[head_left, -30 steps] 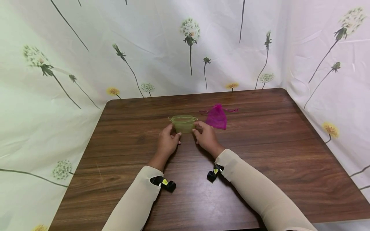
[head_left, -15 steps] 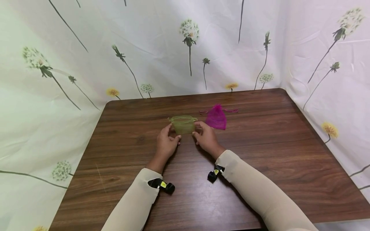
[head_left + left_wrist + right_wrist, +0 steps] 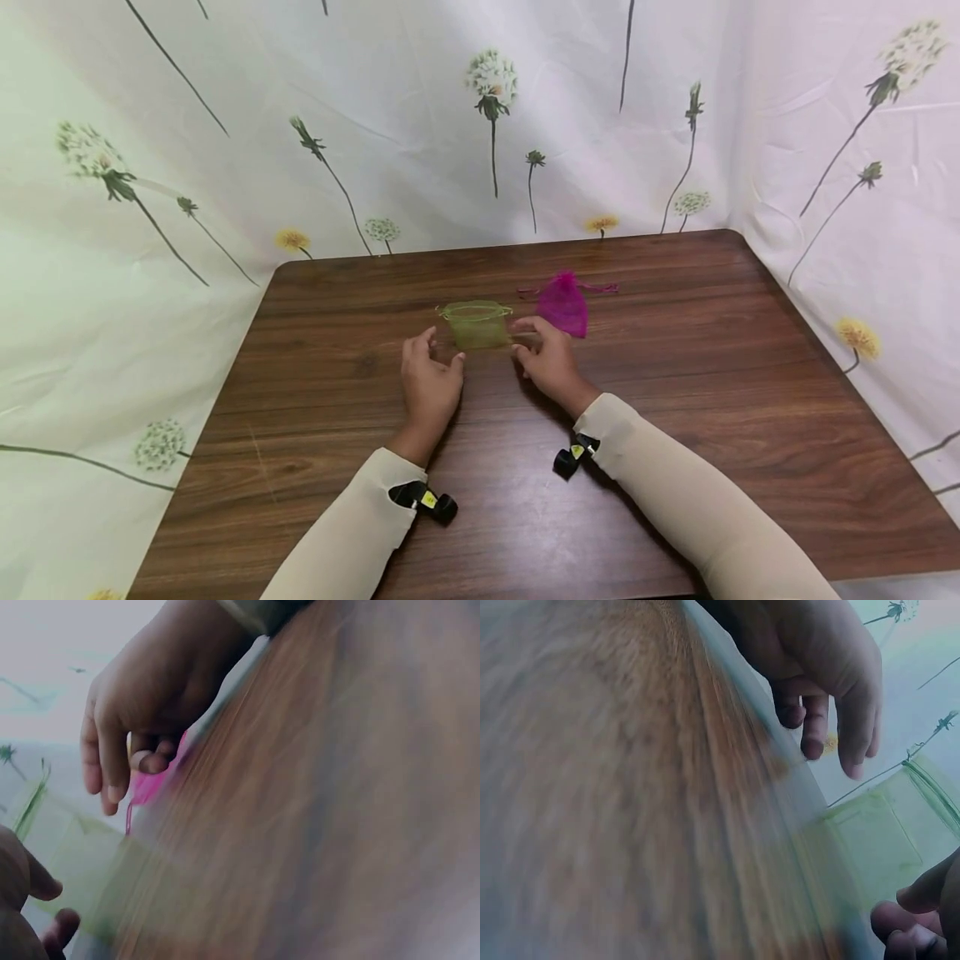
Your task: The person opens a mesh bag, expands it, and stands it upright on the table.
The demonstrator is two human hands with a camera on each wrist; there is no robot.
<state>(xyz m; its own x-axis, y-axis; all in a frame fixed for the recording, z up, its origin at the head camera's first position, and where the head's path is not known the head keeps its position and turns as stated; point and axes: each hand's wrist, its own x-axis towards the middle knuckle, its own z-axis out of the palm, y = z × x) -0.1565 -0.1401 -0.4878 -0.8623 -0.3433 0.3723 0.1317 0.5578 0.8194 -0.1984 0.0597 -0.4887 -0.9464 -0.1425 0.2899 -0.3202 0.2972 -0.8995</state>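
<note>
A sheer green drawstring pouch (image 3: pixel 478 329) lies on the table between the two hands, its cord looped along the top end. To its left is my left hand (image 3: pixel 431 379), apart from it, with thumb and fingers spread. On its other side my right hand (image 3: pixel 553 358) has thumb and fingers apart; its fingertips are very close to the pouch's right edge, and contact is hard to tell. A magenta drawstring pouch (image 3: pixel 562 307), gathered at the top, lies just beyond the right hand. In the right wrist view the green pouch (image 3: pixel 870 832) looks see-through and flat-sided.
The brown wood-grain table (image 3: pixel 315 442) has rounded far corners. Behind it and along both sides hangs a white flower-printed cloth (image 3: pixel 420 125). A small black camera (image 3: pixel 444 509) is strapped at the left wrist and another camera (image 3: pixel 566 464) at the right.
Both hands have drawn outward and slightly back from the green pouch, the right moving rightward and the left a little left. Both pouches have stayed in place.
</note>
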